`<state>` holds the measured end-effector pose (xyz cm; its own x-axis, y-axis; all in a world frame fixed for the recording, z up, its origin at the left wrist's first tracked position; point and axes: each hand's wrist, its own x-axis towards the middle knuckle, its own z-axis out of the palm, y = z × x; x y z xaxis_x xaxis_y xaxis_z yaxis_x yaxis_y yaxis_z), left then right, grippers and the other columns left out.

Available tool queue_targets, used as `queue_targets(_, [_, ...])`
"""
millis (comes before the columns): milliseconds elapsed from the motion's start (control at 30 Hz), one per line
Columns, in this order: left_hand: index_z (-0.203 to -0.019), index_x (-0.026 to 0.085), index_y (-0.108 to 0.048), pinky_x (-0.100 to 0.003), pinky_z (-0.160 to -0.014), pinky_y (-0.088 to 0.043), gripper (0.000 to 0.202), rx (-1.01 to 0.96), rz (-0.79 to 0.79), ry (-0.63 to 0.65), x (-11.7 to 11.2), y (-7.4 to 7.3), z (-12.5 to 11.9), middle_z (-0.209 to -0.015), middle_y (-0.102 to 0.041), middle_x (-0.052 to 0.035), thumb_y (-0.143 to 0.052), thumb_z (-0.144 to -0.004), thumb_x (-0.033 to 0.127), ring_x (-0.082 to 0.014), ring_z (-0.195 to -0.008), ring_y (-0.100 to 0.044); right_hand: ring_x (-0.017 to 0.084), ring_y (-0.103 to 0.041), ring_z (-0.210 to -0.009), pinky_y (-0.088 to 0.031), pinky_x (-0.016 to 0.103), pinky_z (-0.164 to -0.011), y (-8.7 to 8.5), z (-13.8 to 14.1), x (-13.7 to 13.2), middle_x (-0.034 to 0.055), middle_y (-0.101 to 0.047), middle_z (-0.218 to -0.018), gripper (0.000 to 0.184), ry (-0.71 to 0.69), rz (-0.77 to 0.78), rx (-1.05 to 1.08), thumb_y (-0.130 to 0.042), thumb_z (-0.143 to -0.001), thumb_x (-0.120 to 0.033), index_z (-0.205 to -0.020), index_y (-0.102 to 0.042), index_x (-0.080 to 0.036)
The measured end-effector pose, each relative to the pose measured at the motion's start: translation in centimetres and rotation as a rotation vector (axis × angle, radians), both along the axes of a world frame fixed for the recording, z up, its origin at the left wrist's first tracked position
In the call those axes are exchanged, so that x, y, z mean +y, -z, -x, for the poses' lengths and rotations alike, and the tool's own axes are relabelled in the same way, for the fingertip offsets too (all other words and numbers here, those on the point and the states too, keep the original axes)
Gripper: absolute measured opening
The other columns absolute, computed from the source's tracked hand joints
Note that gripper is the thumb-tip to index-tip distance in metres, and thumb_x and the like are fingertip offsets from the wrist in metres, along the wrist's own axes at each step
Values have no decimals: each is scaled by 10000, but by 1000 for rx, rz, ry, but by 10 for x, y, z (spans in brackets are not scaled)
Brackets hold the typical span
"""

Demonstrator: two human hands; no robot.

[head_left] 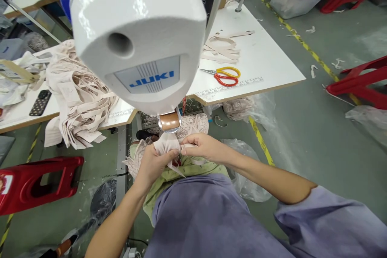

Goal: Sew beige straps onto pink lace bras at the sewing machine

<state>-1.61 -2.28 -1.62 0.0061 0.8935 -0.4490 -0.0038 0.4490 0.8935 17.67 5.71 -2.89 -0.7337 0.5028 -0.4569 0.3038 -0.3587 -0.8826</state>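
Just below the head of a white sewing machine [139, 36], my left hand [155, 163] pinches a piece of cream fabric [167, 144], thumb on top. My right hand [199, 146] meets it from the other side, closed on a narrow pale elastic strip [189, 146] at the fabric's edge. The fingertips of both hands nearly touch. Pale lace fabric [196, 124] lies behind the hands and over my lap, and more hangs left of my left hand. A thin tail of fabric dangles beneath the fingers.
On the white table [272, 68] lie scissors [226, 75] with yellow and red handles and a heap of pale strips [222, 48]. A large strap bundle [81, 105] overhangs the left edge near a phone [40, 102]. Red stools [42, 181] and plastic bags [244, 169] are on the floor.
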Motion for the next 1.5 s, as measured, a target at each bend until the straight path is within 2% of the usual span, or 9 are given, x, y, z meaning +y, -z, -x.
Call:
queue_targets(133, [-668,136,-590,-230,-581,-405,314,-51,-23,-31,3,1,-7,-606,-561,13,-752,-795,374,-107,-579,-496,92,-388,-566,-288,219,-505,-4,3,-5,-36,-480,-654,304,52,-53,-19,-655,-801,-444,-872,-679,-149])
queue_targets(333, [-791,158,-602,-232,-584,-431,295,-156,-40,-175,1,-4,-16,-652,-590,20,-766,-782,402,-116,-587,-516,102,-430,-585,-292,229,-532,-11,4,-6,-28,-509,-637,157,112,-470,-82,-582,-831,-294,-753,-651,-177])
queue_targets(467, [-976,180,-661,-308,-808,-495,504,17,-196,-290,-16,5,-2,-974,-691,-75,-732,-742,620,-234,-937,-638,89,-396,-538,-295,224,-506,-27,-3,12,-37,-514,-629,186,47,-258,-3,-618,-785,-345,-840,-680,-177])
queue_targets(567, [-1226,243,-571,-374,-818,-511,892,-173,-255,-386,-28,16,-2,-997,-703,-101,-551,-627,902,-296,-985,-662,101,-483,-569,-360,227,-537,-47,-2,28,-21,-581,-658,193,25,-94,86,-662,-732,-343,-827,-678,-175])
queue_targets(733, [-1571,339,-41,-407,-772,-542,1113,-186,-307,-289,-30,4,-15,-1327,-618,-147,-173,-670,979,-303,-1067,-672,115,-533,-562,-408,241,-553,-80,12,50,-21,-626,-666,198,-317,-124,118,-636,-752,-316,-898,-685,-190])
queue_targets(933, [-1463,289,-469,-414,-1021,-462,693,625,-628,-19,-13,-17,17,-1463,-523,-122,-615,-856,590,-346,-1311,-509,103,-348,-526,-233,272,-531,-94,33,76,-16,-465,-541,167,-358,-937,-232,-521,-720,-136,-564,-495,-190])
queue_targets(1033, [-1390,283,-577,-378,-1041,-450,628,902,-646,206,1,-2,34,-1242,-692,-103,-726,-807,464,-329,-1222,-585,107,-337,-529,-227,280,-546,-92,37,80,-20,-437,-538,186,-366,-949,-291,-535,-736,-175,-571,-452,-197])
queue_targets(1200, [-1221,261,-722,-379,-1073,-432,484,881,-685,334,26,20,52,-889,-768,-89,-788,-761,398,-324,-1132,-642,120,-412,-564,-276,273,-575,-89,36,79,-3,-536,-586,146,-339,-951,-235,-535,-759,-202,-614,-549,-192])
queue_targets(1500, [-1341,286,-632,-313,-911,-500,540,950,-721,368,28,8,46,-948,-757,-88,-738,-812,321,-297,-1024,-674,251,-600,-1018,-448,343,-850,-57,21,73,73,-683,-1032,201,-152,-1069,-65,-612,-871,-286,-1039,-708,-233])
